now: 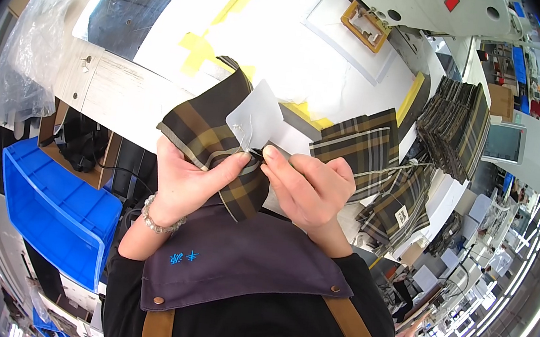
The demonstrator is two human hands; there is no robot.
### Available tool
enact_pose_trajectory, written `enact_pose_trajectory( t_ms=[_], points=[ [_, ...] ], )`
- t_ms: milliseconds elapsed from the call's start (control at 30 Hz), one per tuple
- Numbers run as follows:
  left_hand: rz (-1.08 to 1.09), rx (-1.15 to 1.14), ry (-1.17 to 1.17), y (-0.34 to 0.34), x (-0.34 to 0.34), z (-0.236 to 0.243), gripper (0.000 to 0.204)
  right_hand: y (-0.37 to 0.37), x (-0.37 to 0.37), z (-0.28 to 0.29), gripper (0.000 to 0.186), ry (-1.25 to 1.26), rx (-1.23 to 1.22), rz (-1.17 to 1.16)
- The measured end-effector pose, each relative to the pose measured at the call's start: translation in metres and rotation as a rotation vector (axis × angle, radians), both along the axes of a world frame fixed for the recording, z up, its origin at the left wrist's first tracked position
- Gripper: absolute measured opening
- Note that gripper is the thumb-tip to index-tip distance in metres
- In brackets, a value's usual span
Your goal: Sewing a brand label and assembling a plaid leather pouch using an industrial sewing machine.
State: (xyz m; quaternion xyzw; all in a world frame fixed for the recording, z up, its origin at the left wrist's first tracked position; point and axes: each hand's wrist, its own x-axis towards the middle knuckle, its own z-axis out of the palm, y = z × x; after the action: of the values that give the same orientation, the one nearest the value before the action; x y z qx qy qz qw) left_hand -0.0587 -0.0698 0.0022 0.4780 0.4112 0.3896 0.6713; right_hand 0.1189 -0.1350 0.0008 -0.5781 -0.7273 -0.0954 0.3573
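Observation:
My left hand (pixel 182 178) grips a dark plaid cloth piece (pixel 199 117) with brown and pale stripes, its thumb pressed on the cloth's edge. A white rounded card or template (pixel 256 114) stands up against the cloth, just beyond the left thumb. My right hand (pixel 307 189) is closed in a pinch close to the left thumb tip. A small dark bit shows between the two hands; whether it is cloth edge or a tool, I cannot make out. The cloth's lower corner hangs below the hands, above the apron.
Folded plaid pieces (pixel 359 149) lie right of my hands, near a tall stack of plaid cloth (pixel 451 126). A machine head (pixel 428 7) with an orange frame (pixel 365 26) stands at the back right. A blue crate (pixel 58 211) and a clear plastic bag (pixel 30 48) are on the left.

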Motion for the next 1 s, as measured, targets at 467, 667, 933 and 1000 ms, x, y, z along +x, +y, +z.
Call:
enact_pose_trajectory(
  t_ms=[467,667,933,1000],
  points=[
    [0.040,0.040,-0.031,-0.0035,0.0062,-0.0027,0.026,-0.0006,0.0000,0.0020,0.029,-0.005,-0.026,-0.002],
    [-0.013,0.005,0.039,-0.0001,0.0002,-0.0012,0.026,-0.0017,0.0005,0.0022,0.029,-0.006,-0.031,-0.006],
    [0.026,0.009,-0.008,-0.0009,0.0028,-0.0007,0.025,-0.0023,0.0004,0.0079,0.038,0.016,-0.085,0.026],
    [0.027,0.027,-0.002,-0.0009,0.0027,-0.0011,0.025,-0.0035,0.0017,0.0073,0.038,0.009,-0.093,0.033]
  ],
)
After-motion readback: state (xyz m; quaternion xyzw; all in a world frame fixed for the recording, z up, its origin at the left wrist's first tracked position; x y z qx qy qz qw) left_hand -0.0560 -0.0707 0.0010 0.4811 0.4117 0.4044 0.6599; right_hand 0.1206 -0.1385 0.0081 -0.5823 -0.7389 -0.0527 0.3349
